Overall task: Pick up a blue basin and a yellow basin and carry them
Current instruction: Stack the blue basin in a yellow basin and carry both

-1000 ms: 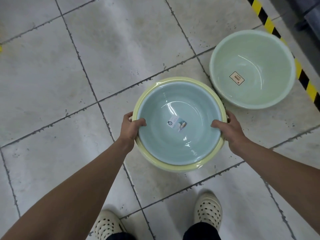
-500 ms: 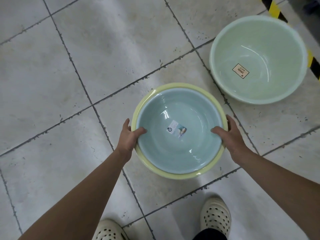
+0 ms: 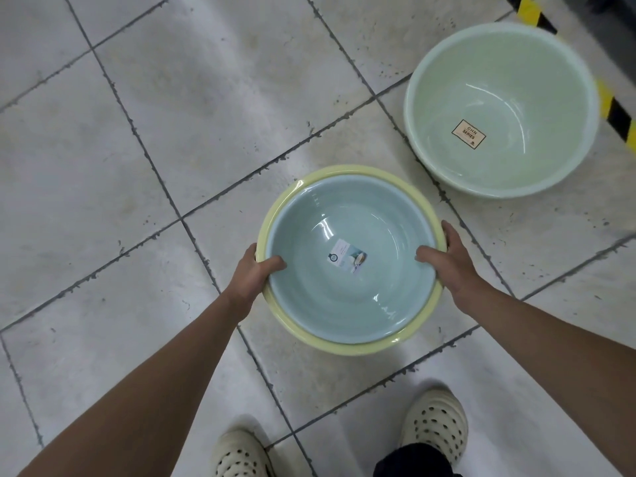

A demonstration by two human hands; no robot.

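Here the blue basin [image 3: 351,290] sits nested inside the yellow basin [image 3: 344,346], whose rim shows as a ring all around it. A small label [image 3: 347,258] lies on the blue basin's inner wall, near the middle. You hold the pair in front of you, above the tiled floor [image 3: 172,115]. Your left hand [image 3: 253,273] clamps the left side of the rims, thumb hooked over into the blue basin, fingers hidden underneath. Your right hand [image 3: 447,259] grips the right side the same way, thumb inside, fingers curled around the outside of the yellow rim. Beyond and to the right, a green basin [image 3: 502,108] rests on the floor, well apart from the pair, with a tan sticker [image 3: 468,134] inside. A yellow-and-black stripe [image 3: 616,111] runs past it. Below the basins, your two pale perforated shoes [image 3: 437,426] show.
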